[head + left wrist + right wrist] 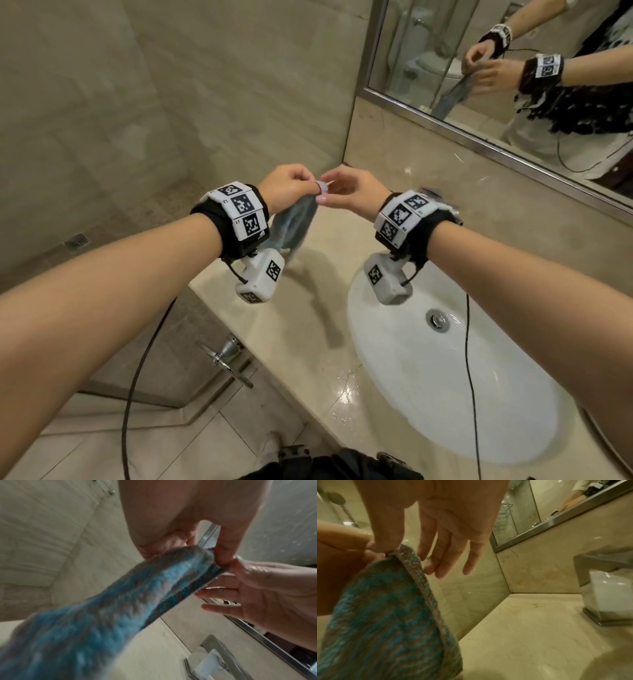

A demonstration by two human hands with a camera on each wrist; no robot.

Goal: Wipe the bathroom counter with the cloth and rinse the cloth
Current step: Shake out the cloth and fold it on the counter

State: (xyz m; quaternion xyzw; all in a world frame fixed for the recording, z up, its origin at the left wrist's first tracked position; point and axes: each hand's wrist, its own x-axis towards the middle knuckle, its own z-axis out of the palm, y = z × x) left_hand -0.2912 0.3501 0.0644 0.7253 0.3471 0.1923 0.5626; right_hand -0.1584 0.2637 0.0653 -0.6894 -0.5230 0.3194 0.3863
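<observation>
A blue-grey striped cloth (294, 226) hangs in the air over the beige counter (308, 325), left of the white sink (445, 377). My left hand (310, 186) pinches its top edge, and my right hand (329, 192) pinches the same edge right beside it. In the left wrist view the cloth (120, 601) hangs from my left hand (205, 549). In the right wrist view my right hand (397, 550) pinches the cloth (385, 615) with the thumb, and its other fingers (445, 555) stay straight. The cloth's lower end is hidden behind my left wrist.
A chrome faucet (604, 585) stands on the counter to the right, behind my right wrist. A framed mirror (513, 68) runs along the back wall. A glass shower door with a metal handle (226, 353) is at the counter's left end. Water drops lie on the counter's front edge.
</observation>
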